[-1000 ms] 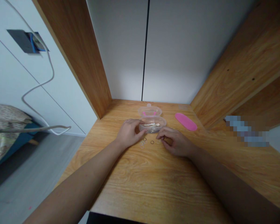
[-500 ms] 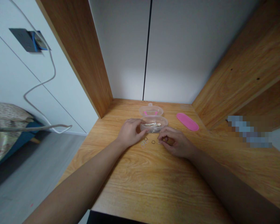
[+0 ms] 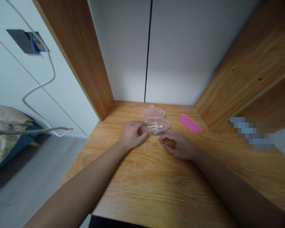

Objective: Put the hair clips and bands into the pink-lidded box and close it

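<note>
A clear oval plastic case (image 3: pixel 166 127) stands with its lid (image 3: pixel 154 110) tipped back, and pale metallic hair clips (image 3: pixel 154 127) lie inside it. My left hand (image 3: pixel 131 135) holds the case's left end between thumb and fingers. In front of the case, small thin hair ties lie loose: a dark one (image 3: pixel 155 144), another dark one (image 3: pixel 147 141) and several pale ones (image 3: pixel 145 146). My right hand (image 3: pixel 180 145) is lowered to the tabletop right of them, fingertips bent together in a pinch by a pale ring. What it pinches is too small to make out.
A pink oval piece (image 3: pixel 190 123) lies on the wooden tabletop (image 3: pixel 142 183) right of the case. Wooden panels rise at both sides, with a white panel (image 3: pixel 123 63) behind. A pale cable (image 3: pixel 54 68) hangs at the left. Something at the right is pixelated.
My right hand's fingertips have shifted slightly up and left beside the pale ring. My left hand stays at the case. The whole view has moved a little.
</note>
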Demonstrator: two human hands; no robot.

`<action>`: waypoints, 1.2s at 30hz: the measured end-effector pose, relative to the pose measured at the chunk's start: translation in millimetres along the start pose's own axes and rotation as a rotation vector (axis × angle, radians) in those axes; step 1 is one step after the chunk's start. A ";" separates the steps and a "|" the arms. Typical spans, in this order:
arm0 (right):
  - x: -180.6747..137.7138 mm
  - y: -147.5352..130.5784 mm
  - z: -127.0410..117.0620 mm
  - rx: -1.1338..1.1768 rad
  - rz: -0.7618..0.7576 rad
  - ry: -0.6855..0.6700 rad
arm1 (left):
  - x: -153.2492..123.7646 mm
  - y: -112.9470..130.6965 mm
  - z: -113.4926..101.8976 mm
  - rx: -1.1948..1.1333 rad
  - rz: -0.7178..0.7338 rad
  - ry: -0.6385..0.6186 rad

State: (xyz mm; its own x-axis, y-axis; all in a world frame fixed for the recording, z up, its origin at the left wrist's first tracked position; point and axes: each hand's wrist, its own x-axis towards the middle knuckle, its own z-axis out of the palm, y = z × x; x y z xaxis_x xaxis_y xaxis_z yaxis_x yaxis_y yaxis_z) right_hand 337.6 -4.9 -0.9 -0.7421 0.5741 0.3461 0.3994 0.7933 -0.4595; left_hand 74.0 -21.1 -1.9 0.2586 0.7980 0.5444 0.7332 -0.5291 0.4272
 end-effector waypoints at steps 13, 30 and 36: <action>2.0 -3.2 5.2 0.023 0.088 -0.008 | -0.3 0.5 -0.2 0.000 -0.005 -0.001; -0.1 -8.0 -3.7 -0.031 0.052 -0.072 | -0.2 0.2 -0.8 -0.001 0.001 0.000; 1.3 -8.3 -5.5 -0.015 0.075 -0.111 | -0.2 0.5 -0.4 -0.006 -0.010 -0.002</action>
State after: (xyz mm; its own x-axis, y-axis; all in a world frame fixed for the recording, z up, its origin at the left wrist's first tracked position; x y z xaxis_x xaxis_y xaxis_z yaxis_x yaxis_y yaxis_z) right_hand 336.3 -9.6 7.8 -0.7644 0.6068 0.2181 0.4637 0.7524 -0.4679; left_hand 74.1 -21.7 -1.4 0.2525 0.8037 0.5389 0.7322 -0.5228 0.4366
